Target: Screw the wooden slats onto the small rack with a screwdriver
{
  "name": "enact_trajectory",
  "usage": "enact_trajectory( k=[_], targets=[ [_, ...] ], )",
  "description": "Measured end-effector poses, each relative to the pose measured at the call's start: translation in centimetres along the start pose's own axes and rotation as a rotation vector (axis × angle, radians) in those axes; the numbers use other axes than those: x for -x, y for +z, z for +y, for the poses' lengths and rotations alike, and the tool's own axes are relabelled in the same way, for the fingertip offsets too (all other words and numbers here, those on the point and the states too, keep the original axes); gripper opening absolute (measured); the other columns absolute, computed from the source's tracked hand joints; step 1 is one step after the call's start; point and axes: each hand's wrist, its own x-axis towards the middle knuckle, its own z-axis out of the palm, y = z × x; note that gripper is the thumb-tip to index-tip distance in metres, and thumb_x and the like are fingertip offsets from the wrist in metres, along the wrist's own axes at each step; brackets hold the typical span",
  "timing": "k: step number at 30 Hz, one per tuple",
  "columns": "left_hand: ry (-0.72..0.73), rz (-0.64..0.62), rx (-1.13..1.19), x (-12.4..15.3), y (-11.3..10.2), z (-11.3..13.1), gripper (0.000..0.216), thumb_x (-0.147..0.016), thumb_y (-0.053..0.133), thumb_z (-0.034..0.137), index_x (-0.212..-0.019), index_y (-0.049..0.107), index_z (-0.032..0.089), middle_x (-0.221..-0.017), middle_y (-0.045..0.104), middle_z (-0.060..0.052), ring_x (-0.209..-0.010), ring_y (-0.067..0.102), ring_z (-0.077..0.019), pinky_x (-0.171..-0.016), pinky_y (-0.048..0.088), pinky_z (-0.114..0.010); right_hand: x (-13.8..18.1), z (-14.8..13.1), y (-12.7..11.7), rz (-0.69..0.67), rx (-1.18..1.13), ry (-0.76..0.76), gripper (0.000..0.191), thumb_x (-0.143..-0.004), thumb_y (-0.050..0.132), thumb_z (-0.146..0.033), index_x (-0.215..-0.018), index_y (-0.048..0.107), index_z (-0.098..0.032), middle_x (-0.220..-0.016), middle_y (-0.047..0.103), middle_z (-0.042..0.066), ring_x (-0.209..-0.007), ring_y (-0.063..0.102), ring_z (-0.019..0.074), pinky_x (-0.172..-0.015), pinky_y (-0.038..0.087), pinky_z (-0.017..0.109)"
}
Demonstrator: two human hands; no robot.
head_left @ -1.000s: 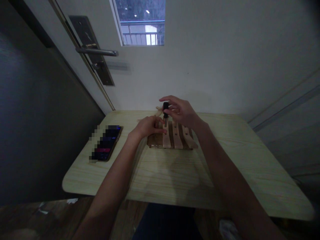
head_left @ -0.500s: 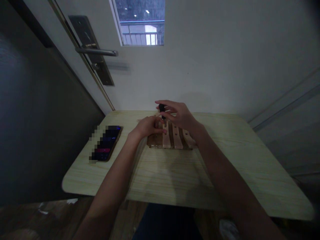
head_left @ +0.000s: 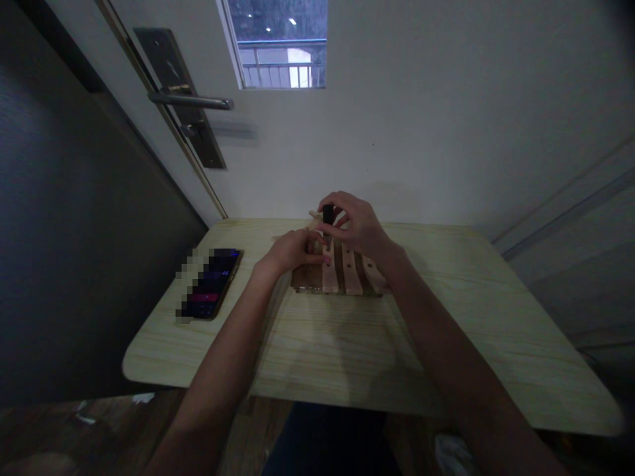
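Note:
A small wooden rack [head_left: 347,277] of pale slats on darker crosspieces lies at the far middle of the light wooden table [head_left: 347,344]. My right hand [head_left: 354,225] is above its far end, fingers closed round the black handle of a small screwdriver-like tool [head_left: 328,215] held upright, tip down on a slat. My left hand [head_left: 292,251] rests on the rack's left side, fingers curled and pressing on the leftmost slat.
A phone [head_left: 212,284] with a lit screen lies on the table at the left. Behind the table stands a white wall, with a door and its metal lever handle [head_left: 191,101] at the upper left and a small window [head_left: 280,43] above.
My right hand has shifted slightly over the rack's far end, its fingers turning and regripping the black handle. The left hand and the rack have stayed put.

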Motion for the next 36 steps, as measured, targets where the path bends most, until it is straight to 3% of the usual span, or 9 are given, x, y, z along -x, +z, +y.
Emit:
enact_trajectory(
  k=[6,9,13,16,19,24,30,33,36],
  targets=[
    [0.027,-0.016,0.065,0.0,0.1,-0.2,0.041,-0.072,0.079,0.045,-0.103,0.071,0.019,-0.055,0.048,0.005,-0.055,0.044,-0.0114,-0.056,0.028,-0.026,-0.1,-0.4,-0.3,-0.085,0.02,0.005,0.021,-0.088,0.059,-0.024,-0.107,0.067,-0.019,-0.095,0.069,0.002,-0.068,0.055,0.0104,-0.064,0.044,0.023],
    [0.029,-0.017,0.077,-0.1,0.2,-0.3,0.04,-0.072,0.079,0.045,-0.102,0.071,0.018,-0.054,0.046,0.006,-0.054,0.043,-0.0111,-0.056,0.027,-0.026,-0.1,-0.8,-0.7,-0.133,-0.016,0.021,0.029,-0.088,0.054,-0.02,-0.114,0.066,-0.017,-0.102,0.069,0.005,-0.077,0.058,0.0116,-0.064,0.044,0.022],
    [0.023,-0.008,0.078,-0.2,0.3,-0.5,0.04,-0.071,0.079,0.045,-0.101,0.071,0.019,-0.058,0.051,0.004,-0.056,0.044,-0.0113,-0.058,0.029,-0.026,-0.1,-0.9,-1.5,-0.197,-0.093,0.066,0.039,-0.091,0.046,-0.016,-0.126,0.061,-0.015,-0.102,0.07,0.006,-0.076,0.06,0.0109,-0.068,0.047,0.023],
    [0.029,-0.003,0.073,-0.2,0.3,-0.6,0.041,-0.071,0.079,0.046,-0.102,0.071,0.019,-0.061,0.053,0.004,-0.057,0.046,-0.0116,-0.058,0.03,-0.025,-0.1,-0.7,-1.8,-0.15,-0.06,0.073,0.03,-0.089,0.058,-0.026,-0.117,0.066,-0.017,-0.103,0.071,0.006,-0.078,0.061,0.0121,-0.069,0.047,0.023],
    [0.039,0.0,0.069,-0.2,0.3,-0.7,0.041,-0.071,0.079,0.046,-0.102,0.071,0.019,-0.059,0.051,0.004,-0.057,0.046,-0.0118,-0.058,0.03,-0.025,-0.2,-0.5,-1.5,-0.062,-0.004,0.079,0.023,-0.083,0.07,-0.036,-0.096,0.07,-0.018,-0.085,0.069,0.001,-0.069,0.057,0.0111,-0.063,0.043,0.022],
    [0.026,0.014,0.027,-0.2,0.3,-0.6,0.044,-0.07,0.08,0.048,-0.101,0.072,0.019,-0.058,0.05,0.004,-0.057,0.046,-0.0118,-0.058,0.029,-0.025,-0.3,-0.6,-0.5,-0.026,0.046,0.05,0.029,-0.081,0.07,-0.046,-0.078,0.062,-0.018,-0.07,0.059,-0.002,-0.063,0.051,0.01,-0.061,0.039,0.023],
    [0.015,-0.003,0.049,-0.1,0.2,-0.3,0.046,-0.07,0.079,0.048,-0.105,0.071,0.019,-0.059,0.051,0.005,-0.057,0.046,-0.0116,-0.057,0.029,-0.025,-0.3,-0.8,-0.4,-0.052,-0.067,0.073,0.015,-0.088,0.058,-0.029,-0.096,0.063,-0.018,-0.083,0.064,0.001,-0.072,0.054,0.0119,-0.064,0.041,0.024],
    [0.017,-0.009,0.059,0.0,0.1,-0.2,0.045,-0.071,0.079,0.046,-0.105,0.071,0.019,-0.057,0.05,0.005,-0.057,0.045,-0.0116,-0.058,0.029,-0.025,-0.2,-0.8,-0.7,-0.133,-0.11,0.096,0.011,-0.089,0.056,-0.028,-0.093,0.06,-0.019,-0.083,0.062,0.0,-0.073,0.053,0.0123,-0.064,0.041,0.024],
    [0.021,-0.002,0.06,0.0,0.1,-0.1,0.043,-0.071,0.08,0.044,-0.105,0.071,0.019,-0.058,0.05,0.005,-0.057,0.045,-0.0116,-0.058,0.029,-0.025,-0.1,-1.0,-0.8,-0.209,-0.2,0.124,0.02,-0.087,0.043,-0.016,-0.101,0.056,-0.021,-0.082,0.058,-0.001,-0.073,0.053,0.0122,-0.067,0.043,0.024]
  ],
)
